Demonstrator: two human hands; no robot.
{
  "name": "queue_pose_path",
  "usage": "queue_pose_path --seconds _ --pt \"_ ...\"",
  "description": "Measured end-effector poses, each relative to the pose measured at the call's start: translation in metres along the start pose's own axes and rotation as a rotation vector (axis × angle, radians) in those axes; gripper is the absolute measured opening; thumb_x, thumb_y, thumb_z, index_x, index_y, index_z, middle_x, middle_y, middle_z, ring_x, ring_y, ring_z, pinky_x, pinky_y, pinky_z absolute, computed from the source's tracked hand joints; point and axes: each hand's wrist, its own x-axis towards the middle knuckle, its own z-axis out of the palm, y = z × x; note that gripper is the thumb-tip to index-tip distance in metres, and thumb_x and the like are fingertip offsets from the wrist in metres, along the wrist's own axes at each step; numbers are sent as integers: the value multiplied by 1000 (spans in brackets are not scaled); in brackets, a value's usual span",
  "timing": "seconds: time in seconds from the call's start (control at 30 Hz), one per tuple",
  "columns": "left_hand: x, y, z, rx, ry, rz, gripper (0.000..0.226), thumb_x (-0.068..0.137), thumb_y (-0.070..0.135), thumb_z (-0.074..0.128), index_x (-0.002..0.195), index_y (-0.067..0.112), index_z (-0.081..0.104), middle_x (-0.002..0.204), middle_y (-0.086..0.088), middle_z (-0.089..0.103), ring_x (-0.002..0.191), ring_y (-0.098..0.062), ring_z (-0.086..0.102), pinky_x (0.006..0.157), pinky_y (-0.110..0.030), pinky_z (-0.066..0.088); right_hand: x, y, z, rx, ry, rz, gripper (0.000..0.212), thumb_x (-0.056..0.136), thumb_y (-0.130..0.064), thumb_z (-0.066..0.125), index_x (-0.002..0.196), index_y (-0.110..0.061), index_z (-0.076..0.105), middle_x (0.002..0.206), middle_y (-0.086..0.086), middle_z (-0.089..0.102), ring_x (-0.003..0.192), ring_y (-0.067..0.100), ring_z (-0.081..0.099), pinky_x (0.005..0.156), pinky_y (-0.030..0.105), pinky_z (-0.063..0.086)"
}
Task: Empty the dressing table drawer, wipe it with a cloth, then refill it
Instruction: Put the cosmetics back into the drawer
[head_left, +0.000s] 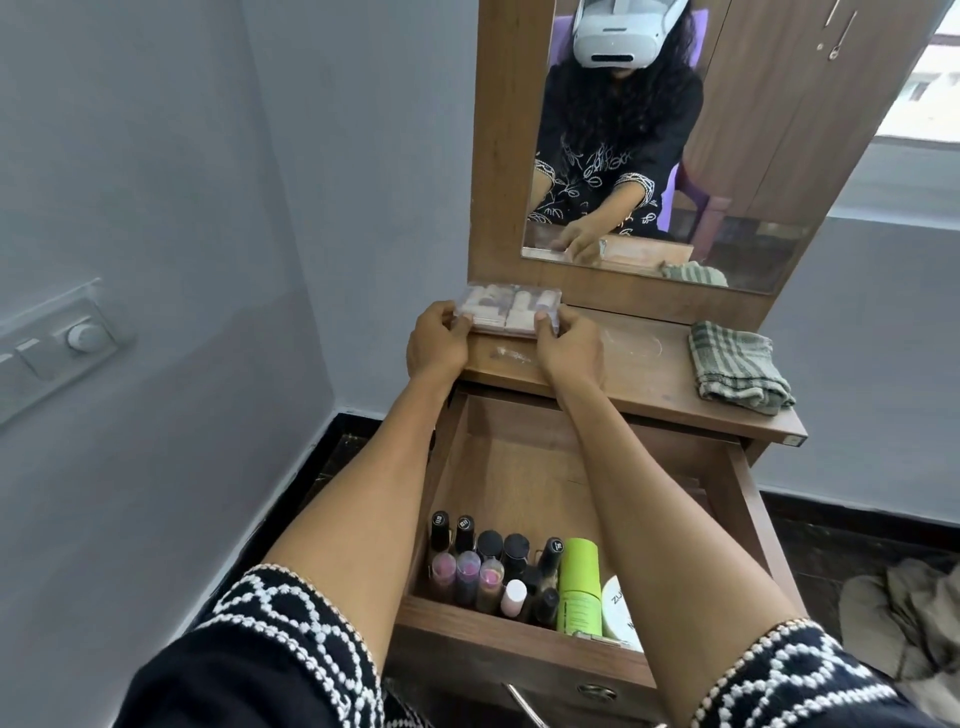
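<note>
A clear plastic box (511, 306) of small pale cosmetic items sits at the back left of the dressing table top (649, 379). My left hand (439, 340) grips its left end and my right hand (563, 345) grips its right end. Below my arms the wooden drawer (519, 467) stands pulled open. Its far part is bare wood. Its near end holds several nail polish bottles (467, 566), a green tube (579, 587) and a white jar (621, 613). A green checked cloth (737, 366) lies folded on the right of the table top.
A mirror (675, 130) rises behind the table top and reflects me. A grey wall with a switch panel (57, 343) is at the left. Crumpled fabric (904, 623) lies on the dark floor at the right. A metal handle (524, 701) is on the drawer front.
</note>
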Motion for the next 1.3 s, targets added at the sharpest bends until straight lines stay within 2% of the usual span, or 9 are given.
queue_pose_path --seconds 0.1,0.23,0.43,0.53,0.63,0.87,1.0,1.17,1.3 --pt "-8 4 -2 -111 18 -14 36 93 20 54 128 13 53 129 -5 57 117 -21 53 97 -31 42 -4 -3 -7 126 -6 -12 44 96 -27 54 137 -13 48 138 2 53 126 19 49 100 28 37" --pt "-22 19 -8 -225 60 19 33 90 12 59 123 8 57 124 -6 60 112 -18 56 93 -27 45 -21 -6 -22 250 -37 -37 39 96 -15 53 134 -5 50 134 6 55 123 18 50 90 17 34" --pt "-61 45 -25 -271 49 81 31 84 6 65 115 8 63 114 -3 64 95 -8 56 85 -21 48 -49 -3 -54 365 -51 -47 43 94 -12 56 136 -4 47 136 6 53 129 17 46 100 22 36" --pt "-91 45 -34 -296 16 70 31 82 5 66 113 7 64 110 -3 64 95 -9 57 82 -20 45 -66 4 -71 351 -50 -68 46 92 -14 60 135 -3 48 135 7 55 126 16 49 107 32 40" --pt "-118 41 -43 -327 -14 30 31 82 3 67 112 6 65 105 -2 65 99 -12 60 82 -19 45 -86 13 -84 315 -51 -49 47 90 -14 63 133 -2 50 133 8 57 123 16 53 107 33 41" --pt "-158 17 -53 -352 -23 -105 22 81 2 67 103 6 68 92 -3 67 88 -11 62 66 -12 46 -131 38 -99 378 -96 65 43 85 -6 69 126 1 56 118 5 64 107 15 61 99 31 47" --pt "-162 7 -51 -299 -34 -172 22 78 0 68 100 5 68 92 -7 67 84 -12 61 60 -11 42 -141 50 -96 366 -110 118 36 84 -1 68 119 3 61 99 -1 65 96 12 60 87 24 47" --pt "-152 0 -44 -136 -81 -221 22 77 2 67 99 7 68 85 -4 67 72 -12 59 58 -17 42 -135 61 -89 301 -127 204 36 82 -3 70 116 3 62 100 8 65 93 14 58 81 25 44" --pt "-142 -2 -35 49 -144 -218 22 78 2 65 100 6 68 98 -8 64 91 -22 60 74 -28 46 -118 69 -80 228 -164 293 41 79 -5 74 117 1 61 96 7 61 89 19 58 80 30 45"
